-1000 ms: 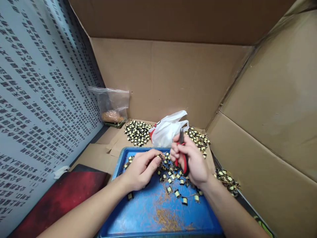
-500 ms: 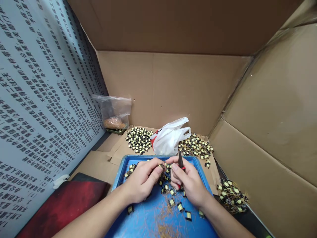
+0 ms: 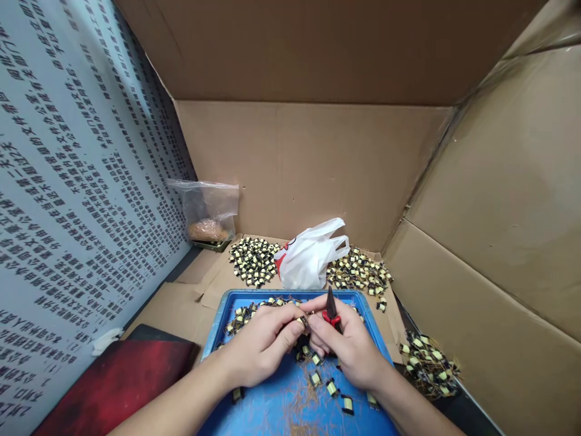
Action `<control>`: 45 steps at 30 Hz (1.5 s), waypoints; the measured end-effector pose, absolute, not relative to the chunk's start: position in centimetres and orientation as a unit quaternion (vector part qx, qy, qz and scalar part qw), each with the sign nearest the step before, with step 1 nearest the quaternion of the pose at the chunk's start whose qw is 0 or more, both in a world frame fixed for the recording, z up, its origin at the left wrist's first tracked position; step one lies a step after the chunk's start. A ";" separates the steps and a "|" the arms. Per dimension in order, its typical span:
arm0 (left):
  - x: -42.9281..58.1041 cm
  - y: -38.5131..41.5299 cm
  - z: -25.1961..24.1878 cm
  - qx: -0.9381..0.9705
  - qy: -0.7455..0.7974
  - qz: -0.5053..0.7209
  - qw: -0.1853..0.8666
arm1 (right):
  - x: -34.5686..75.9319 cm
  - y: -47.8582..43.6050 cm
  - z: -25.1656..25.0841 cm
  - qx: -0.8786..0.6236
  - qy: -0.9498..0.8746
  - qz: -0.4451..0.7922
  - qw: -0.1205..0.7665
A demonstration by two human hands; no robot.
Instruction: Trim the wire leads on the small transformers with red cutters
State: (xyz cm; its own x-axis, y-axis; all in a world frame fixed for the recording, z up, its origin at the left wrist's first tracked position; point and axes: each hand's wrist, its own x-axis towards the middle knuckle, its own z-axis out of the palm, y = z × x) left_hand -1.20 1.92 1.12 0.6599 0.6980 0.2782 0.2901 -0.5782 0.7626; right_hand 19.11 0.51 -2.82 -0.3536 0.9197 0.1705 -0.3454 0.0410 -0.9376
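Note:
Over the blue tray (image 3: 267, 418) both hands meet at one small transformer (image 3: 301, 321), a black part with yellow tape and thin copper wire. My left hand (image 3: 267, 342) pinches it between thumb and index finger. Red-handled pliers (image 3: 331, 312) rest in my right hand (image 3: 342, 339), their dark jaws pointing up and away from the part. The thumb and index finger of that hand touch the wire end of the transformer. Fingers hide most of the handles. Loose transformers (image 3: 333, 387) and copper wire scraps (image 3: 306, 396) lie on the tray below.
Behind the tray stands a white plastic bag (image 3: 306, 257) between two piles of transformers (image 3: 254, 260). Another wired pile (image 3: 429, 366) lies at right. A clear zip bag (image 3: 209, 212) sits back left, a red-and-black object (image 3: 122, 375) front left. Cardboard walls (image 3: 354, 163) enclose the back and right.
My right hand has turned slightly, and more of the red pliers handle shows. Its fingers have closed in on the transformer's wires. The whole view has shifted a little.

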 end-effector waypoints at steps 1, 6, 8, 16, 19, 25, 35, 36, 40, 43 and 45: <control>-1.2 1.9 1.2 0.839 0.293 0.285 0.361 | 19.2 0.6 -2.8 -0.286 -0.526 0.627 0.498; -1.3 2.2 1.0 0.825 0.328 0.270 0.373 | 19.7 1.0 -2.7 -0.321 -0.544 0.601 0.490; -1.4 2.2 0.9 0.822 0.326 0.265 0.384 | 19.7 1.1 -2.6 -0.327 -0.545 0.599 0.487; -1.2 2.1 1.0 0.813 0.318 0.278 0.401 | 19.8 0.8 -2.1 -0.366 -0.568 0.547 0.495; -1.2 2.1 1.0 0.810 0.316 0.279 0.407 | 19.8 0.5 -2.0 -0.365 -0.586 0.527 0.496; -1.1 1.9 1.1 0.806 0.313 0.282 0.417 | 19.7 0.4 -1.8 -0.359 -0.603 0.503 0.505; -1.0 1.9 1.0 0.804 0.322 0.285 0.410 | 19.5 0.0 -1.3 -0.394 -0.631 0.442 0.502; -1.0 1.9 1.0 0.807 0.326 0.283 0.403 | 19.5 -0.1 -1.2 -0.399 -0.638 0.435 0.494; -1.1 2.0 1.0 0.815 0.330 0.274 0.391 | 19.7 -0.2 -0.8 -0.400 -0.654 0.436 0.471; -1.1 2.1 1.2 0.820 0.325 0.266 0.389 | 19.9 -0.1 -0.5 -0.392 -0.642 0.460 0.472; -1.1 2.1 1.3 0.826 0.320 0.266 0.380 | 20.1 0.0 -0.4 -0.385 -0.637 0.475 0.470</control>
State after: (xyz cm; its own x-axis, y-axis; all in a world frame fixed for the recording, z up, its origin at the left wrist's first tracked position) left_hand -1.10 2.10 1.29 0.6540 0.7304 0.1967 0.3253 -0.5064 0.7986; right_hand 20.09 -0.01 -0.41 -0.2617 0.9367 0.2328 0.0438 0.2525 -0.9666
